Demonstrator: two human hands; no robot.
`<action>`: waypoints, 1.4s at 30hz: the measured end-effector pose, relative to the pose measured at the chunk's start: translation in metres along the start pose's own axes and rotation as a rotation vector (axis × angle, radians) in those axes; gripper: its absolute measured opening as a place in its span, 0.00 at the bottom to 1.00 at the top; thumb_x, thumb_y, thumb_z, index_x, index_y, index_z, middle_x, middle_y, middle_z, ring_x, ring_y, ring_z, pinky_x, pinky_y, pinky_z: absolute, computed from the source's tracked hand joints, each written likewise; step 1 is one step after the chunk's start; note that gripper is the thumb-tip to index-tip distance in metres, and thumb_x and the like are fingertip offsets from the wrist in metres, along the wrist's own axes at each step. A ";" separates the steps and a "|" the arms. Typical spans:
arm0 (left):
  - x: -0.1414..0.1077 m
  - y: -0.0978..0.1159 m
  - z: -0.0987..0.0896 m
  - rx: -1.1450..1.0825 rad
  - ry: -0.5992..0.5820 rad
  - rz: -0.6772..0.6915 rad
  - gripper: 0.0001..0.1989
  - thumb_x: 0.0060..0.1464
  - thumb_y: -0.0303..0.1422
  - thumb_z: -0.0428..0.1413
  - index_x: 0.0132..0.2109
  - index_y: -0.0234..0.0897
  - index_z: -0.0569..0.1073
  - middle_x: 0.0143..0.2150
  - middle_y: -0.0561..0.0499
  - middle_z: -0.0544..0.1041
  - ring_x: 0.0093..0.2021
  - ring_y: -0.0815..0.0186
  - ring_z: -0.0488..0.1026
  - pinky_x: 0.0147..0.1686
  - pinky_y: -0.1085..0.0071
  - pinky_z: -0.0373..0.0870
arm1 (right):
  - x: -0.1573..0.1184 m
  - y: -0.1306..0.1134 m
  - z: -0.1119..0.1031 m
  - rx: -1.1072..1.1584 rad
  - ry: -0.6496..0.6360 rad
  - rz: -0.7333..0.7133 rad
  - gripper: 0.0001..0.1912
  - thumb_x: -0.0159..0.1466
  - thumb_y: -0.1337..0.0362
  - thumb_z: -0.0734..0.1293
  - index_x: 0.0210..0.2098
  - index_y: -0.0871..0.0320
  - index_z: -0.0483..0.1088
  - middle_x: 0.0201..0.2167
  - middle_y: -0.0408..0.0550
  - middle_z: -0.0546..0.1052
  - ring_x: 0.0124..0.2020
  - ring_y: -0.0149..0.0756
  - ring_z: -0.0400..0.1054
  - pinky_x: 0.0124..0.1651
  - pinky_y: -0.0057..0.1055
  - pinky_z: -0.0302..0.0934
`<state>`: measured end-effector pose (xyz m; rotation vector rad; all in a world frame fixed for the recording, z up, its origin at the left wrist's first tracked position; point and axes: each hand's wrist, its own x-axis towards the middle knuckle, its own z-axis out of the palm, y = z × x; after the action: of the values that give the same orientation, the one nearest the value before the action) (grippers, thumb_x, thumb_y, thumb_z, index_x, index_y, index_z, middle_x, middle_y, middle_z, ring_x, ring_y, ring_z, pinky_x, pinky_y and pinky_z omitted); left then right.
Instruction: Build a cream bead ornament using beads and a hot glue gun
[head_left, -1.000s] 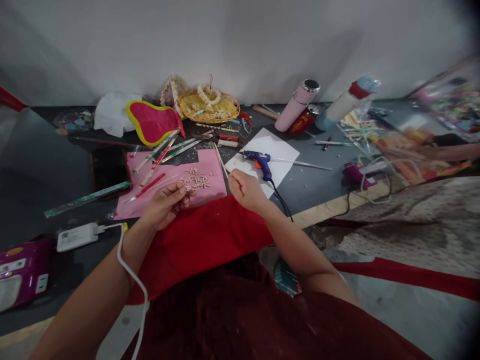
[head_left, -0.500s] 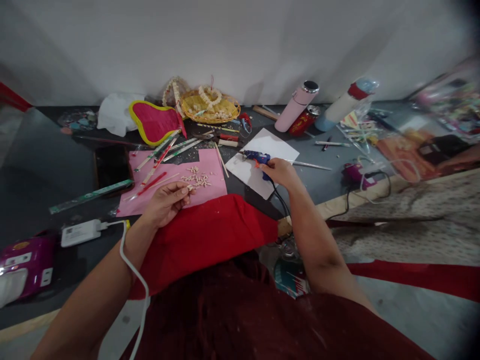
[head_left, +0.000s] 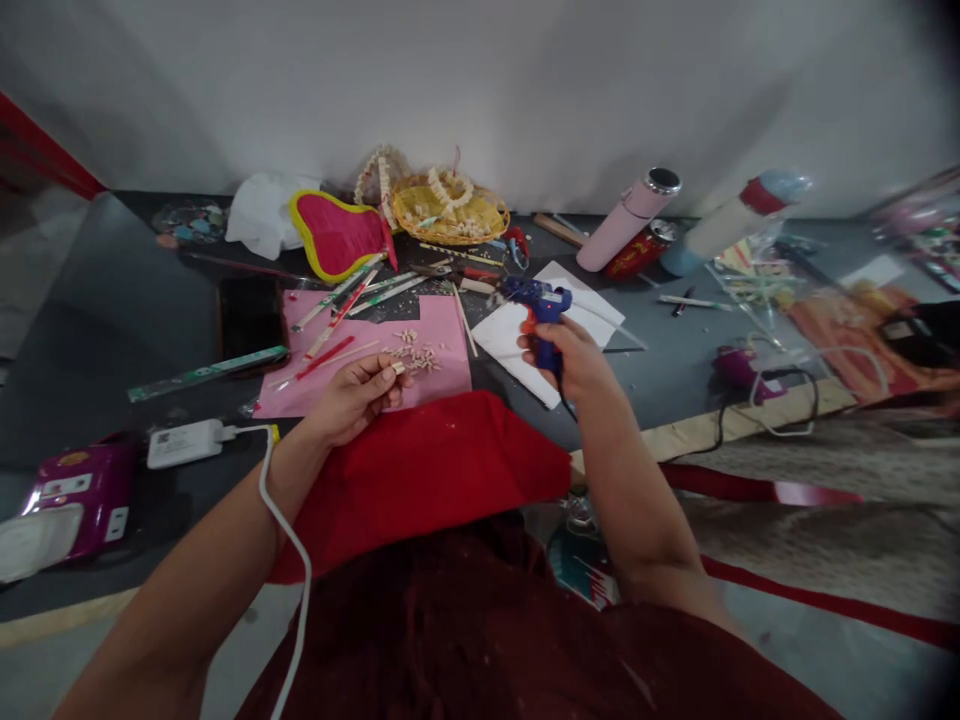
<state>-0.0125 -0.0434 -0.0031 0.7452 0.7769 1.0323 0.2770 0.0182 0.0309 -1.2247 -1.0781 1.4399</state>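
"Gun (head_left: 546,300), blue: where is it found?"

"Over the white sheet (head_left: 501,342), gripped by the handle in the right hand (head_left: 576,352). Fingers are wrapped around it; nozzle is pointed left. Whether the sheet is touched cannot be told. Black cord (head_left: 568,404) is seen below the hand."

"Left hand (head_left: 363,396)?"

"Thumb and fingertips are brought together. Pale bit (head_left: 397,369) is pinched between them, held just before the pile (head_left: 421,358). Finer shape is lost to blur."

"Pile: on what?"

"Pink sheet (head_left: 446,325), strewn loosely on its right part. Red stick (head_left: 325,357) is laid on the left part. Phone (head_left: 251,312) is set at the left edge, its near end crossed by a green strip (head_left: 206,373)."

"Farther back?"

"Basket (head_left: 450,237) is placed near the wall (head_left: 480,90), pale strung pieces (head_left: 450,190) held in it. Pink panel (head_left: 337,237), yellow-edged, is noted to its left. To the right, flask (head_left: 626,222), red can (head_left: 640,250) and bottle (head_left: 727,228) are grouped closely."

"Near side?"

"Red cloth (head_left: 442,470) is spread before the body. Power bank (head_left: 184,443) is set beside the left forearm, white cable (head_left: 304,555) plugged in; purple box (head_left: 97,485) is kept farther left."
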 end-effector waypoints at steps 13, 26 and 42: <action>0.002 0.000 -0.003 -0.020 0.042 0.011 0.10 0.48 0.33 0.61 0.36 0.32 0.72 0.31 0.49 0.74 0.24 0.75 0.67 0.22 0.80 0.63 | -0.027 0.038 0.054 0.040 -0.504 -0.087 0.15 0.62 0.51 0.62 0.40 0.56 0.62 0.32 0.45 0.68 0.26 0.26 0.59 0.30 0.28 0.60; 0.002 -0.002 -0.005 -0.042 0.040 0.017 0.11 0.46 0.35 0.62 0.36 0.32 0.73 0.30 0.50 0.75 0.24 0.76 0.67 0.23 0.79 0.64 | -0.027 0.039 0.053 -0.029 -0.559 -0.075 0.14 0.63 0.51 0.61 0.39 0.54 0.59 0.30 0.43 0.66 0.25 0.26 0.57 0.29 0.29 0.58; 0.002 0.000 -0.003 -0.032 0.066 0.031 0.11 0.46 0.35 0.62 0.34 0.32 0.72 0.29 0.51 0.75 0.23 0.77 0.66 0.22 0.81 0.63 | -0.026 0.042 0.051 -0.017 -0.572 -0.097 0.14 0.63 0.52 0.61 0.40 0.55 0.59 0.29 0.42 0.66 0.25 0.25 0.57 0.29 0.28 0.57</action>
<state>-0.0147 -0.0410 -0.0053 0.7005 0.8063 1.0996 0.2238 -0.0172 0.0009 -0.7673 -1.5063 1.7558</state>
